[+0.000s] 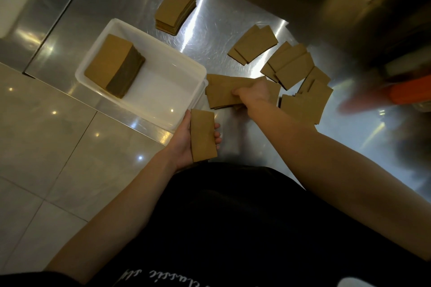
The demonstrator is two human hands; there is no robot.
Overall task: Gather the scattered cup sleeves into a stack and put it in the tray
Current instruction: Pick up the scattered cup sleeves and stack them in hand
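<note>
We see bare forearms and a black shirt point(233, 228) with white cursive lettering point(161, 276) near its bottom.

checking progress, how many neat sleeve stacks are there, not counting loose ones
3: one stack in the tray, one stack on the counter beyond it, one small stack in the left hand. None seem hidden.

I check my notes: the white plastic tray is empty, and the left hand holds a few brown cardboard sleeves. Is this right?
Not quite. The head view shows the white plastic tray already holds a tall stack of brown cardboard sleeves. The left hand does hold a few brown sleeves.
</note>
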